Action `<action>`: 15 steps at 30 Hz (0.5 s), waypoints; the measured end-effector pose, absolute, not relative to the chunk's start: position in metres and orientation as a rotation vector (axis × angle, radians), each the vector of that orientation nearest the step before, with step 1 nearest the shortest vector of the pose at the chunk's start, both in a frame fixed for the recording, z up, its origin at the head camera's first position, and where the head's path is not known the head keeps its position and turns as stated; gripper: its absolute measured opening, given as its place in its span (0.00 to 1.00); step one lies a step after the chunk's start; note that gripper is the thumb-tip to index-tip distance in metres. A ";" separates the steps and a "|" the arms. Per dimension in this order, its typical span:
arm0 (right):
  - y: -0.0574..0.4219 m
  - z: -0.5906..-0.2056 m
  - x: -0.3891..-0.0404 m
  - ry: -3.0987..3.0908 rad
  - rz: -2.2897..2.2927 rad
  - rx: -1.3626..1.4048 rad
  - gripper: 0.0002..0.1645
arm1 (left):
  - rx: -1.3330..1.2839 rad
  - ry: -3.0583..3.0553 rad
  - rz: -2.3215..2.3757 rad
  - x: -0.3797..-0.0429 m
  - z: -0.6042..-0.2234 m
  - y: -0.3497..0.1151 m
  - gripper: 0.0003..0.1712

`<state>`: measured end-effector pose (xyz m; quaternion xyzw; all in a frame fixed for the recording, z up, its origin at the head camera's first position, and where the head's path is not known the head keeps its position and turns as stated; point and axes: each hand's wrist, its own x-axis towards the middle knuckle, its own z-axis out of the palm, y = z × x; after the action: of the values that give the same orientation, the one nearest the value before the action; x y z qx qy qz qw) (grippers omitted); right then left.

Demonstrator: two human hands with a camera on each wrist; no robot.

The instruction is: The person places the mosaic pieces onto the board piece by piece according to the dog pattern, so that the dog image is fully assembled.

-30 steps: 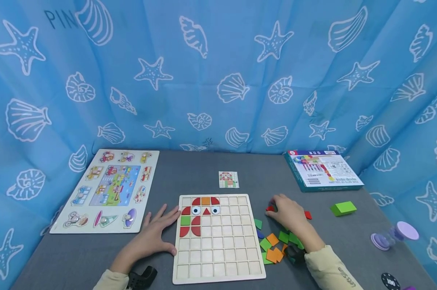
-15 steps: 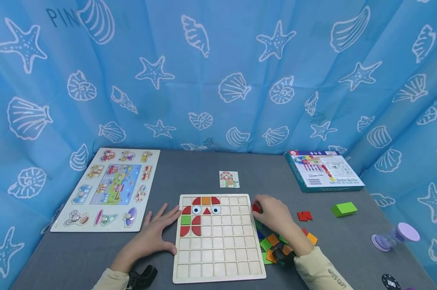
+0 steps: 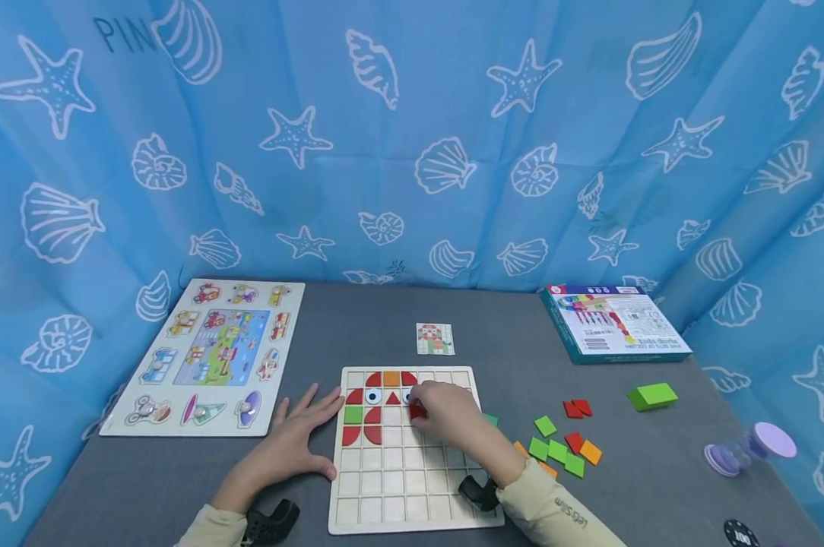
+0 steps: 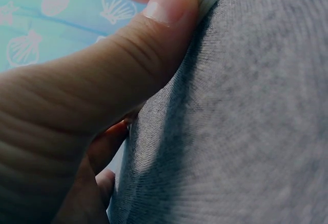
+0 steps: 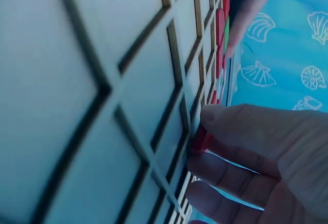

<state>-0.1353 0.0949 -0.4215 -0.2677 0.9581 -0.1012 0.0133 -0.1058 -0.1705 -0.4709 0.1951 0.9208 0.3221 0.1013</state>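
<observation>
A wooden grid board (image 3: pixel 405 482) lies flat on the table, its upper left cells filled with red, orange and green tiles and two round eye tiles. My left hand (image 3: pixel 290 441) rests at the board's left edge, fingers spread, the thumb (image 4: pixel 171 3) touching its side. Over the board, my right hand (image 3: pixel 453 418) pinches a red tile (image 5: pixel 201 138) between thumb and fingers, just below the right eye tile. The right wrist view shows the tile right at the grid surface; whether it sits in a cell I cannot tell.
Loose green tiles (image 3: pixel 557 451), with red and orange ones, lie right of the board. A small pattern card (image 3: pixel 435 339) lies behind it. A knob puzzle (image 3: pixel 213 357) is at left; a box (image 3: pixel 617 323), green block (image 3: pixel 651 396) and purple-ended hourglass-like object (image 3: pixel 747 448) are at right.
My right hand has moved left from the loose tiles to over the board, carrying a red tile. Several green tiles now show where the hand was. The left hand stays at the board's edge.
</observation>
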 end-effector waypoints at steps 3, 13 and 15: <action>0.092 -0.423 -0.134 2.981 -0.326 -0.817 0.08 | 0.581 2.722 0.946 -0.106 -0.471 -0.170 0.64; 0.088 -0.424 -0.133 2.989 -0.396 -0.749 0.06 | 0.568 2.721 0.953 -0.104 -0.470 -0.170 0.64; 0.093 -0.421 -0.132 2.996 -0.421 -0.703 0.08 | 0.570 2.721 0.954 -0.105 -0.469 -0.170 0.64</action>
<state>-0.1320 0.0934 -0.4210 -0.2263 0.9644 -0.1355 0.0178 -0.1045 -0.1702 -0.4687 0.1928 0.9211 0.3228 0.1012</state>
